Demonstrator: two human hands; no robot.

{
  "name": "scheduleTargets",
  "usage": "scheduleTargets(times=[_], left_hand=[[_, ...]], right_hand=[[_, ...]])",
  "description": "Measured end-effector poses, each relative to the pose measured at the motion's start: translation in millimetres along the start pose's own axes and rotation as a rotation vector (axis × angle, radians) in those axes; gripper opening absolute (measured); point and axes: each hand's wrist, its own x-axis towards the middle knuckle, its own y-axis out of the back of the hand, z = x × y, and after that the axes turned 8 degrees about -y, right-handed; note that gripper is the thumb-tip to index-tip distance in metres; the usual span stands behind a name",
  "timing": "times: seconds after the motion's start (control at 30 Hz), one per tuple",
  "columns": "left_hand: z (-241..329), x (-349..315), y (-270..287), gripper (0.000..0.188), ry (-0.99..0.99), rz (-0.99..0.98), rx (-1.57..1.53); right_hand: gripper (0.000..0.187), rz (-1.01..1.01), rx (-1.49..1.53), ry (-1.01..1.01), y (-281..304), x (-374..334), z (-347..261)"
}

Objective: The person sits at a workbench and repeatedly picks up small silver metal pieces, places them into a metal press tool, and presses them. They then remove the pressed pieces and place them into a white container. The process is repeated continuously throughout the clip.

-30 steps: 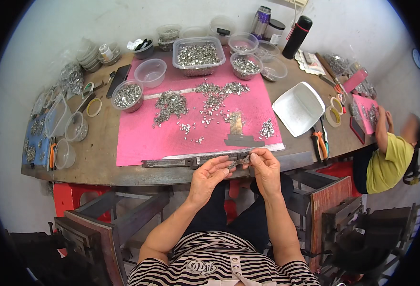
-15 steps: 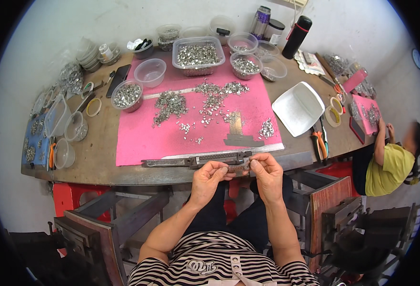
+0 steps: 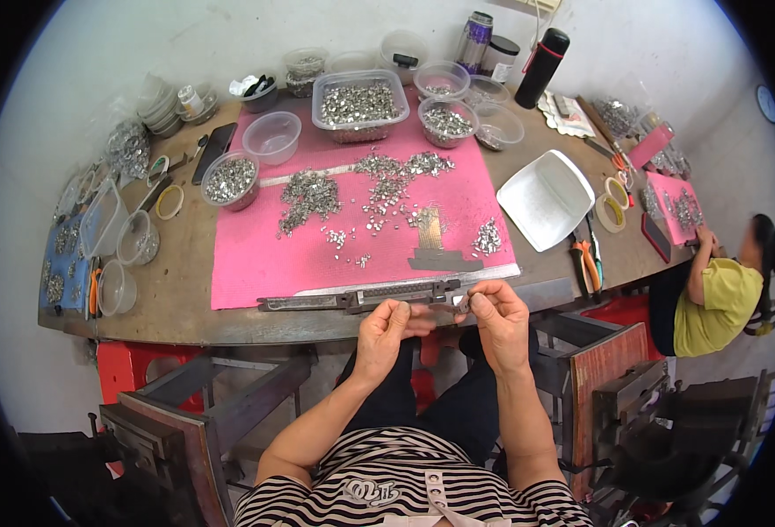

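My right hand (image 3: 499, 321) is closed, with thumb and fingertips pinching a small dark metal piece (image 3: 463, 303) just off the table's front edge. To its left, my left hand (image 3: 386, 338) has its thumb up and its fingers smeared by motion, so I cannot tell whether it grips anything. Just beyond both hands, a long dark metal bar fixture (image 3: 357, 299) lies along the front of the pink mat (image 3: 264, 255). Small silver metal pieces (image 3: 311, 197) lie in loose heaps on the mat, beside a flat dark grey plate (image 3: 445, 261).
Behind the heaps stands a clear tub (image 3: 361, 132) full of silver pieces, with smaller round tubs around it. A white tray (image 3: 546, 200) and orange-handled pliers (image 3: 586, 263) lie at the right. Farther right, a person in a yellow shirt (image 3: 723, 303) sits at another pink mat.
My left fingers have moved off the strip-like brownish piece that both hands held between them. My right hand keeps its pinch and has shifted slightly right.
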Motion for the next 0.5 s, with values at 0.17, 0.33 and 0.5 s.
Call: scheduleTargets(times=[0.17, 0.33, 0.5], left_hand=[[11.6, 3.6, -15.9, 0.045, 0.039, -0.066, -0.307], [10.0, 1.7, -7.4, 0.043, 0.084, -0.101, -0.260], [4.4, 0.2, -11.0, 0.042, 0.062, -0.057, -0.173]], right_hand=[[0.016, 0.024, 0.047, -0.015, 3.6, 5.2, 8.0], [0.014, 0.065, 0.065, -0.012, 9.0, 7.1, 14.5], [0.013, 0.080, 0.062, -0.015, 11.5, 4.4, 17.1]])
